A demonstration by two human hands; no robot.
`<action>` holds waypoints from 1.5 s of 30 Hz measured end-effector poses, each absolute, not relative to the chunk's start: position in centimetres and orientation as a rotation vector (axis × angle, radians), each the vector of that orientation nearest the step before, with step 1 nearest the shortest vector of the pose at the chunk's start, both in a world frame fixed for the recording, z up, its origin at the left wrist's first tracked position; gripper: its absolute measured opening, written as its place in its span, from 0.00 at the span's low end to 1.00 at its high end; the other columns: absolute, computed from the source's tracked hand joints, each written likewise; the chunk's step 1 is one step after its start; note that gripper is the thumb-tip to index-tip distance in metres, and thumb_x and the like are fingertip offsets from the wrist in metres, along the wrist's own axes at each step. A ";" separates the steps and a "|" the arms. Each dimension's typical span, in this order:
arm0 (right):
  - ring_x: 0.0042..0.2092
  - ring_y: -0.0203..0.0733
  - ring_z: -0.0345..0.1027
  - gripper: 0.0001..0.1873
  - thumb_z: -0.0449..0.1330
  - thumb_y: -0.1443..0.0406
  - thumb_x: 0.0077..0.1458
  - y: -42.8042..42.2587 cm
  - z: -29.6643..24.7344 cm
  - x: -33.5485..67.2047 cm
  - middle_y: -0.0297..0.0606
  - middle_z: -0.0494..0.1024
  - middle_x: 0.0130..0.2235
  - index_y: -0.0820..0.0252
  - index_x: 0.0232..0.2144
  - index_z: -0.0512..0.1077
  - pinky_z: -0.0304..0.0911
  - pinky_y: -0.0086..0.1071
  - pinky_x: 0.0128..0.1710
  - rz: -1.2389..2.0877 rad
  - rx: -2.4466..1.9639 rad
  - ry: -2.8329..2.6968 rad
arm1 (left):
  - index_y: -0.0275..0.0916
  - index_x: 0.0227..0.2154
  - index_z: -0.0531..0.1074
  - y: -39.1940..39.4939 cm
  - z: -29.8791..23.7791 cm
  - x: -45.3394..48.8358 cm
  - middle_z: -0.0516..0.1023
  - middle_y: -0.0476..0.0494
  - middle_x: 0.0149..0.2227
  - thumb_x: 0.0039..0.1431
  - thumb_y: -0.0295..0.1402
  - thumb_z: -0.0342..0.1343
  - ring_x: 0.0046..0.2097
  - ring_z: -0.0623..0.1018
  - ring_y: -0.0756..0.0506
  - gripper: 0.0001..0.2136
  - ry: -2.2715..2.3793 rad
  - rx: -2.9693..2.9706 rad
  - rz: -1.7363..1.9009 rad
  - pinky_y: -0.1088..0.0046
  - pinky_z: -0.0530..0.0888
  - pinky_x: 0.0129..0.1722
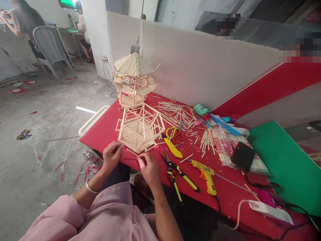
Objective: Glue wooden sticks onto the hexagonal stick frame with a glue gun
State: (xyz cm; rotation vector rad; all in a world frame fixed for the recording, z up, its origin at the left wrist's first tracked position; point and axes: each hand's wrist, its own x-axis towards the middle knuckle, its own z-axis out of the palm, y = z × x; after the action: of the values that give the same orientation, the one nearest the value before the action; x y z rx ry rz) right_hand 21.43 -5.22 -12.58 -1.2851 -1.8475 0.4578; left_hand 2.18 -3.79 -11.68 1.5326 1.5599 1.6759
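A hexagonal frame of thin wooden sticks point(139, 128) lies on the red table point(105, 129). My left hand point(111, 155) pinches its near left corner with curled fingers. My right hand point(148, 167) is closed at the near edge of the frame, fingertips pinched on a loose stick beside it. Behind the frame stands a finished stick pagoda point(133, 80) with a tiered roof.
Yellow-handled cutters point(175, 174), a yellow utility knife point(172, 147), a yellow glue gun point(206, 174) and scattered sticks point(175, 112) lie right of the frame. Wrapped stick packs point(227, 144) and a black object point(243, 155) sit further right. A white partition point(200, 67) backs the table. People sit at far left.
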 end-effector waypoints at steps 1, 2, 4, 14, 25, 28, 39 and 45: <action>0.36 0.40 0.74 0.10 0.55 0.60 0.66 -5.2 -12.6 21.4 0.37 0.79 0.33 0.55 0.34 0.73 0.67 0.31 0.39 0.457 -1.286 -1.848 | 0.38 0.29 0.79 -3.8 -11.7 2.2 0.79 0.48 0.26 0.61 0.38 0.60 0.28 0.76 0.50 0.10 1.557 1.534 1.676 0.76 0.73 0.30; 0.36 0.40 0.74 0.10 0.55 0.60 0.66 -5.2 -12.5 21.4 0.37 0.79 0.33 0.55 0.34 0.73 0.67 0.31 0.39 0.456 -1.286 -1.850 | 0.38 0.30 0.79 -3.8 -11.7 2.2 0.79 0.48 0.26 0.61 0.38 0.60 0.28 0.76 0.50 0.10 1.556 1.534 1.673 0.76 0.73 0.30; 0.37 0.41 0.74 0.10 0.55 0.60 0.66 -5.2 -12.5 21.4 0.38 0.80 0.33 0.55 0.34 0.73 0.67 0.32 0.40 0.457 -1.284 -1.855 | 0.38 0.30 0.79 -3.8 -11.8 2.1 0.79 0.47 0.27 0.61 0.38 0.60 0.29 0.76 0.50 0.09 1.556 1.532 1.664 0.76 0.73 0.30; 0.39 0.41 0.75 0.12 0.53 0.61 0.67 -5.2 -12.3 21.4 0.39 0.81 0.36 0.55 0.37 0.76 0.68 0.32 0.43 0.453 -1.242 -1.873 | 0.38 0.30 0.79 -3.8 -12.1 2.0 0.79 0.47 0.27 0.61 0.39 0.59 0.29 0.76 0.50 0.10 1.565 1.517 1.652 0.75 0.73 0.31; 0.39 0.41 0.76 0.12 0.54 0.61 0.66 -5.1 -12.6 21.4 0.39 0.82 0.36 0.55 0.39 0.78 0.69 0.33 0.42 0.443 -1.251 -1.886 | 0.38 0.32 0.80 -4.2 -11.0 1.6 0.80 0.45 0.29 0.61 0.38 0.58 0.31 0.77 0.48 0.10 1.369 1.652 1.485 0.74 0.73 0.32; 0.40 0.41 0.76 0.12 0.54 0.63 0.66 -5.1 -12.8 21.4 0.39 0.82 0.37 0.55 0.40 0.79 0.69 0.33 0.43 0.447 -1.238 -1.900 | 0.37 0.34 0.80 -4.4 -10.7 1.3 0.81 0.43 0.30 0.61 0.39 0.59 0.32 0.78 0.46 0.10 1.262 1.679 1.390 0.73 0.74 0.33; 0.40 0.40 0.76 0.14 0.54 0.64 0.66 -5.2 -12.7 21.4 0.37 0.82 0.37 0.53 0.42 0.80 0.69 0.31 0.44 0.471 -1.231 -1.921 | 0.36 0.24 0.77 -3.9 -11.1 1.3 0.74 0.48 0.22 0.55 0.45 0.65 0.24 0.70 0.51 0.16 1.258 1.335 1.429 0.77 0.69 0.24; 0.39 0.41 0.76 0.12 0.55 0.64 0.65 -5.2 -12.6 21.4 0.38 0.82 0.37 0.53 0.41 0.80 0.69 0.32 0.43 0.470 -1.255 -1.915 | 0.36 0.24 0.77 -4.0 -11.4 1.0 0.73 0.47 0.22 0.54 0.45 0.65 0.24 0.69 0.51 0.16 1.251 1.235 1.426 0.77 0.69 0.23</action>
State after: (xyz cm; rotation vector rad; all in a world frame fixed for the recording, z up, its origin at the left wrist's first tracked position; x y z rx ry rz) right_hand 21.39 -5.25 -12.60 -1.2550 -1.9152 0.4703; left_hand 0.96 -3.96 -11.38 1.2349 1.2509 1.4256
